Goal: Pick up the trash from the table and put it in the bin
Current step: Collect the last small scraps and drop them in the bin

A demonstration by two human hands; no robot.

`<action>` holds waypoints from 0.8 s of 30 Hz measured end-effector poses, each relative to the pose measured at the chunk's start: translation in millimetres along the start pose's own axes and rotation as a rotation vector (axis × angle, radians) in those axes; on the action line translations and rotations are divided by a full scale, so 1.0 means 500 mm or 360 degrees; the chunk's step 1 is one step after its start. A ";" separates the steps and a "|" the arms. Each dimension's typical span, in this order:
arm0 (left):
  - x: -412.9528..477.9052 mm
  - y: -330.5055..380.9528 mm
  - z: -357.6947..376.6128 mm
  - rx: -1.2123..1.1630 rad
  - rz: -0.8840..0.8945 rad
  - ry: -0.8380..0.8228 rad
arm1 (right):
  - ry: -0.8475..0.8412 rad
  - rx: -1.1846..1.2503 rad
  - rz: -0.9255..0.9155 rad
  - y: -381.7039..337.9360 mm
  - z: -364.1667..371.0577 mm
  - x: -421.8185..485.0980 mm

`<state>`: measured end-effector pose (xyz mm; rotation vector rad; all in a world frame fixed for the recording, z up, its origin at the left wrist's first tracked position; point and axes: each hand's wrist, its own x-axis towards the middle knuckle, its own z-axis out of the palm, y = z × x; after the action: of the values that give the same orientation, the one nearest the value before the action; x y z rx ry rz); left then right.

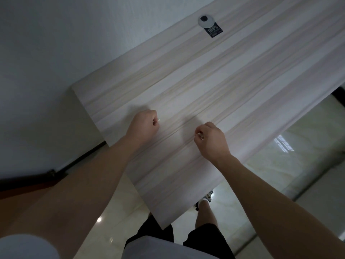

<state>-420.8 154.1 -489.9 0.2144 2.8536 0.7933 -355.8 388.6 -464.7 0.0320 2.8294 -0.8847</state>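
Trash is seen in three spots on the smooth, pale wood-grain table [242,81]. In the upper middle of the frame, one round white piece [206,22] with a dark spot is seen touching one dark rectangular packet [215,31] printed "100%". At the centre, two hands are curled over the tabletop: a tiny pale sliver [159,120] is pinched by the left hand [143,126], and a tiny white scrap [201,135] by the right hand [211,140]. Their material cannot be told.
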 end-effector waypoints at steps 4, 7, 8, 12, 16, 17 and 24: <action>-0.008 0.017 -0.027 0.0015 0.0042 0.0078 | 0.0005 -0.0006 -0.0025 -0.008 -0.027 -0.002; -0.012 0.040 -0.050 0.0019 0.0106 0.0161 | 0.0016 -0.0017 -0.0068 -0.007 -0.060 0.002; -0.013 0.052 -0.058 0.0023 0.0114 0.0187 | 0.0027 -0.0010 -0.0083 -0.005 -0.071 0.005; -0.014 0.113 -0.074 0.0046 0.0103 0.0255 | 0.0057 0.0000 -0.0173 0.017 -0.119 0.013; -0.024 0.203 -0.066 0.0068 0.0113 0.0337 | 0.0075 0.0023 -0.0286 0.064 -0.181 0.010; -0.026 0.232 -0.061 0.0090 0.0103 0.0347 | 0.0078 0.0021 -0.0318 0.079 -0.201 0.009; -0.019 0.463 -0.033 0.0180 0.0096 0.0384 | 0.0115 0.0010 -0.0305 0.209 -0.386 -0.006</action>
<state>-393.8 340.6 -354.2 0.2357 3.1368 0.7137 -376.4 584.1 -367.2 -0.2139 2.9345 -0.9483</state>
